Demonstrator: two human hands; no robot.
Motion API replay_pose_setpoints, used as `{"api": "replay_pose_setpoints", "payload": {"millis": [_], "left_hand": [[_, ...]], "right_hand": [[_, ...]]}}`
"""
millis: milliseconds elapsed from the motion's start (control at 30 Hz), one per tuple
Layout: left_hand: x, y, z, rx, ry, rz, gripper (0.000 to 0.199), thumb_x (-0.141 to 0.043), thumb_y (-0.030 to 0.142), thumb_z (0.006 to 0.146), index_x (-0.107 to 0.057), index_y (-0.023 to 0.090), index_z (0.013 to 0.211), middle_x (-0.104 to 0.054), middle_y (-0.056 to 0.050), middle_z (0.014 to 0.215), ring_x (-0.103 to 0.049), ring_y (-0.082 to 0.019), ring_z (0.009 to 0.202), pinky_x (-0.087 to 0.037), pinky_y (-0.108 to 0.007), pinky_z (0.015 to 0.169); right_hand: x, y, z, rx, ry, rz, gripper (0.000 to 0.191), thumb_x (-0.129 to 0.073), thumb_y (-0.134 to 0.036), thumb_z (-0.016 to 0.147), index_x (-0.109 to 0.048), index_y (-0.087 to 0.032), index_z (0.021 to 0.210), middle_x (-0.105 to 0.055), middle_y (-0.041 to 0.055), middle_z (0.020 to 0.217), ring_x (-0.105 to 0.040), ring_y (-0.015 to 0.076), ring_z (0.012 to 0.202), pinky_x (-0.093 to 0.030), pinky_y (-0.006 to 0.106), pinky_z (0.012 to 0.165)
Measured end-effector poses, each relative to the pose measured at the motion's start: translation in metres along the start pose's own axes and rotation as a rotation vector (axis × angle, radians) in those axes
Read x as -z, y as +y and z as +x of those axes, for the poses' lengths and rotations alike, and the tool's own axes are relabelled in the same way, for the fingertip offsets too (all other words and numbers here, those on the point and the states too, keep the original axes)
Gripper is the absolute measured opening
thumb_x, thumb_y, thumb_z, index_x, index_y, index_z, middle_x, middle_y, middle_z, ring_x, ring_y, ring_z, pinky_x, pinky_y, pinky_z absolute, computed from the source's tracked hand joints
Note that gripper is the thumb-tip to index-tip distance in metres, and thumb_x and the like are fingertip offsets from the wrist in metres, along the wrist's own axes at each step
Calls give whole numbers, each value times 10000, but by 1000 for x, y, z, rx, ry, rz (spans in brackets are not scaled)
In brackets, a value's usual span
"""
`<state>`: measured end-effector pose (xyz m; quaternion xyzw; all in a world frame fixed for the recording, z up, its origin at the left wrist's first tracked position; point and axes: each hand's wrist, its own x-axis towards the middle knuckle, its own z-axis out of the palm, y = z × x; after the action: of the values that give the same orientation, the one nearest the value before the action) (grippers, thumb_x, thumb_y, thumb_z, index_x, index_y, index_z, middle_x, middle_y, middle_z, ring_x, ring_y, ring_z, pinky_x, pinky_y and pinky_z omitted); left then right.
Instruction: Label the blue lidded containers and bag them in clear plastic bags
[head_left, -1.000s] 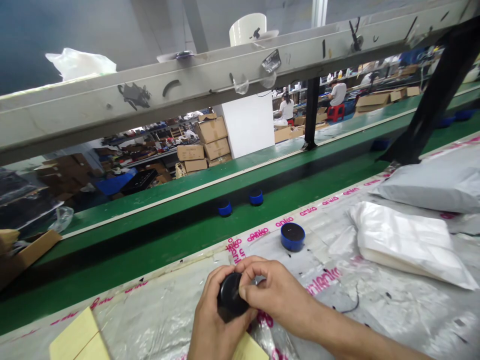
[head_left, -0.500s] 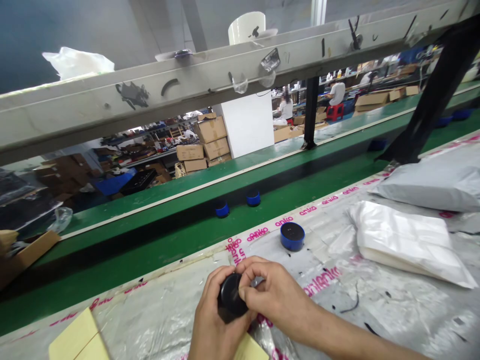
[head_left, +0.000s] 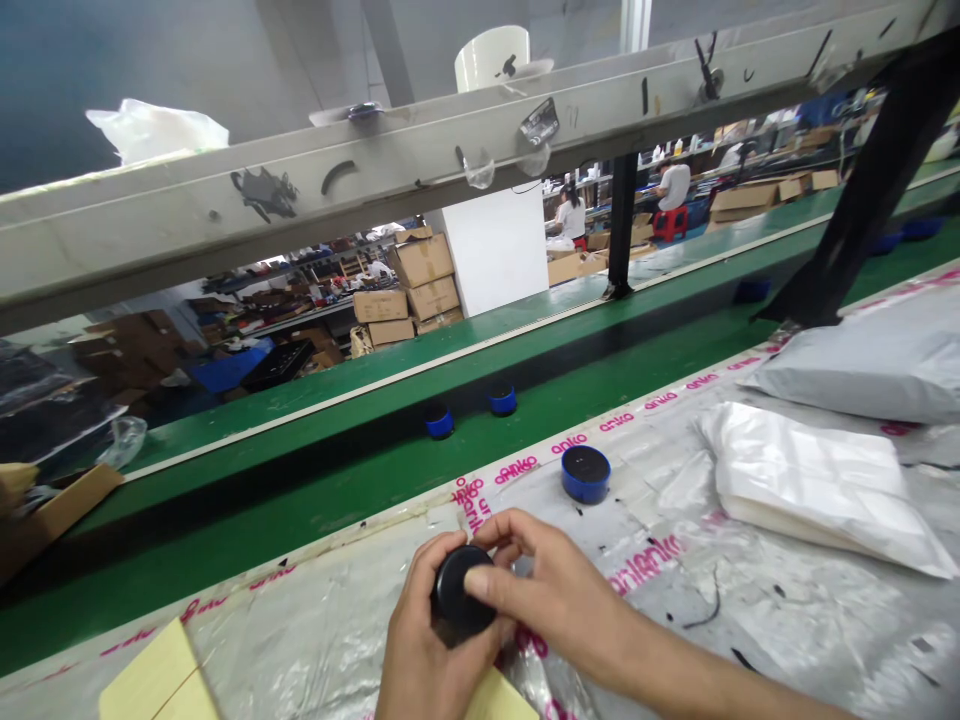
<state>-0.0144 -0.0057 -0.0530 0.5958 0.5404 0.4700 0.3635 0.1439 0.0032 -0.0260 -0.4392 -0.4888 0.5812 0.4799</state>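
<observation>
Cupped in my left hand (head_left: 426, 628) is a black round puck-like piece (head_left: 459, 598), its smooth dark face turned up toward me. My right hand (head_left: 534, 582) grips the same piece from the right, thumb pressed on its face and bent fingers at its upper edge. The underside is hidden by my palms and fingers. Beyond my hands, a blue round piece with a black top (head_left: 586, 474) rests on the plastic-covered table (head_left: 315, 610). Yellow paper or card (head_left: 501, 697) shows below my hands.
Two more blue-and-black round pieces, a left one (head_left: 439, 422) and a right one (head_left: 502, 399), sit on the green conveyor belt (head_left: 300, 500). White packets (head_left: 817, 480) lie at right, a yellow card (head_left: 157, 675) at lower left. A metal beam (head_left: 420, 150) crosses overhead.
My right thumb has moved from the rim onto the face of the black piece. The nearer blue pieces on the belt have shifted slightly left.
</observation>
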Motion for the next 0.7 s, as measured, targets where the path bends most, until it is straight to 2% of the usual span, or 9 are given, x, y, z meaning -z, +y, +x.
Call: {"api": "replay_pose_setpoints", "payload": {"millis": [100, 200, 267, 433, 533, 600, 700], "left_hand": [[-2, 10, -2, 7, 21, -30, 590, -862, 351, 608, -638, 228, 1140, -670, -87, 1215, -652, -310, 1119, -467, -433, 1038], [-3, 19, -4, 66, 8, -109, 618, -876, 296, 563, -640, 228, 1130, -682, -72, 1184, -668, -287, 1070, -516, -384, 971], [-4, 23, -4, 84, -10, -155, 630, -871, 260, 549, -637, 233, 1133, -694, -61, 1159, -674, -272, 1045, -535, -357, 937], [-7, 21, -5, 65, -3, -152, 621, -879, 303, 570, -632, 236, 1135, -680, -70, 1180, -654, -278, 1088, -510, -374, 976], [-2, 23, 0, -24, -12, -89, 622, -863, 307, 581, -646, 245, 1161, -611, -84, 1286, -578, -318, 1217, -435, -426, 1070], [2, 30, 8, -89, -84, 15, 612, -863, 303, 581, -671, 250, 1159, -572, -89, 1320, -526, -343, 1272, -395, -455, 1101], [0, 45, 25, -114, -236, 173, 594, -858, 268, 595, -687, 264, 1164, -574, -85, 1282, -539, -340, 1238, -399, -474, 1080]], "right_hand": [[-2, 1, -1, 26, -23, -73, 278, -759, -260, 701, -657, -196, 951, -614, -15, 756, -556, 153, 691, -436, 243, 602], [-1, 3, 3, -28, -59, 48, 265, -714, -366, 753, -640, -177, 923, -575, -27, 670, -527, 141, 585, -409, 236, 518], [0, 4, 5, -59, -64, 95, 268, -665, -426, 797, -632, -172, 875, -590, -11, 680, -544, 150, 582, -418, 242, 507], [1, 5, 5, 103, -9, -108, 188, -739, -263, 750, -688, -197, 919, -658, -2, 795, -587, 164, 726, -453, 248, 635], [11, -2, 7, 162, -59, -41, 172, -675, -355, 855, -680, -189, 901, -670, 12, 833, -598, 165, 736, -468, 250, 631], [26, -12, 8, 259, 18, -60, 248, -620, -432, 915, -675, -191, 888, -669, 17, 850, -603, 174, 775, -484, 261, 667], [55, -33, 7, 381, 267, -214, 299, -537, -477, 973, -669, -209, 955, -671, 25, 873, -608, 192, 788, -504, 297, 698]]}}
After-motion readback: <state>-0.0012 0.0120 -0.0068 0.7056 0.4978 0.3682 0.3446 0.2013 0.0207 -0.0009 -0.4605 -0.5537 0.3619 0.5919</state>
